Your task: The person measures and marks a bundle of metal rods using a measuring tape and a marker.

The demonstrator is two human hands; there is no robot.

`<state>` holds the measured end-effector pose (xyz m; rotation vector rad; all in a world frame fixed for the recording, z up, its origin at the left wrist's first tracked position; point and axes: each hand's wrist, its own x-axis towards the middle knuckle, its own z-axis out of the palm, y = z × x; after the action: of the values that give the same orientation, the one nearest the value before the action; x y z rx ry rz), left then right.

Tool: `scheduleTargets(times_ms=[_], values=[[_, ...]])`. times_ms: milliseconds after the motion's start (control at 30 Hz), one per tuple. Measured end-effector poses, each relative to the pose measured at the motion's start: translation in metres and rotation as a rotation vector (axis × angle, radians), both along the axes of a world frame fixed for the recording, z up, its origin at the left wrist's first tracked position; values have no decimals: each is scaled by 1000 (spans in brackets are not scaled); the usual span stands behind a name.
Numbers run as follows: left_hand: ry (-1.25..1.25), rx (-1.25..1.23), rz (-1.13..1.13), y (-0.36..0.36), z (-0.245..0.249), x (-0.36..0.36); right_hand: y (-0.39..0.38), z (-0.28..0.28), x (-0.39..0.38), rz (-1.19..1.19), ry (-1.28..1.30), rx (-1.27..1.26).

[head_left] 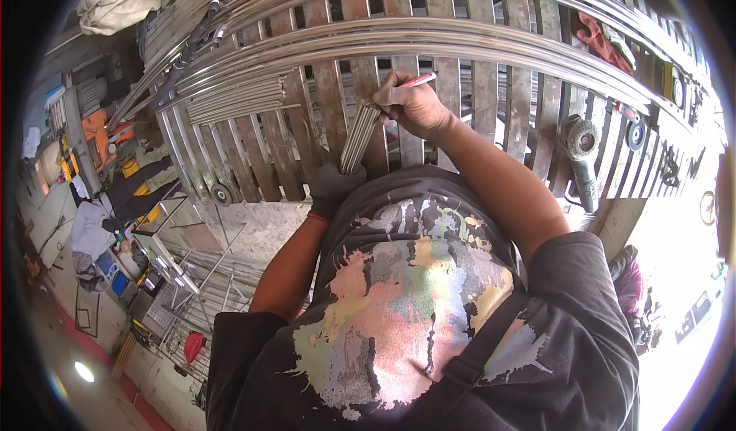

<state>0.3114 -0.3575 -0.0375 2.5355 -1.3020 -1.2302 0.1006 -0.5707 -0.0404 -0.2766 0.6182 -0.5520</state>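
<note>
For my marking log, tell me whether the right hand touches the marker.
Touching: the head view shows the red-and-white marker gripped in the right hand.

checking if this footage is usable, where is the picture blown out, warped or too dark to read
head view: right edge washed out to near white beside the bench; black rounded vignette at the left and right edges; strong fisheye bend in the long metal rods; bright lamp spot lower left; glare on the shirt front
</note>
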Motion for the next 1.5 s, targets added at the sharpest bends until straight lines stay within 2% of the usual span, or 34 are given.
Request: scheduleTargets(times_ms=[133,233,333,400,500,567,633,700,767,833,867,900,1000,1067,1167,1233,1333,1500], values=[[-30,-105,-5,4,-7,-1,-2,1,-2,8,-13,11],[28,25,-11,2,-7,2,-1,1,-2,17,11,31],[-33,-153,-40,3,-5,-2,-4,0,-8,7,-61,46],[-69,-160,-66,3,0,-5,-11,6,-15,-46,51,-7],[-219,-142,-132,3,6,-15,-41,31,-22,-13,226,-233],[-33,-194,-59,-8,30,-19,-69,63,-25,65,341,-441],[-53,-325,-159,-21,46,-17,-107,98,-21,100,385,-534],[-33,-375,-151,-22,44,-16,-137,131,-11,133,437,-625],[29,-359,-39,-6,28,-18,-160,154,1,134,433,-700],[-63,-430,-142,26,-32,-8,-177,167,13,138,451,-778],[-67,-406,-151,32,-34,-9,-177,170,20,145,452,-811],[-72,-383,-159,37,-34,-10,-171,181,28,127,445,-846],[34,-172,-58,-5,38,-14,-145,186,33,103,278,-869],[110,-20,8,-17,54,-12,-118,193,25,137,338,-995],[-37,-113,-7,-6,36,-24,-68,223,0,166,545,-1161],[-69,-192,-13,-8,48,-26,-47,227,-26,187,615,-1232],[-111,-272,-28,-10,70,-28,-21,243,-64,174,719,-1242],[-158,-395,-51,-16,114,-28,6,244,-103,43,677,-1166]])
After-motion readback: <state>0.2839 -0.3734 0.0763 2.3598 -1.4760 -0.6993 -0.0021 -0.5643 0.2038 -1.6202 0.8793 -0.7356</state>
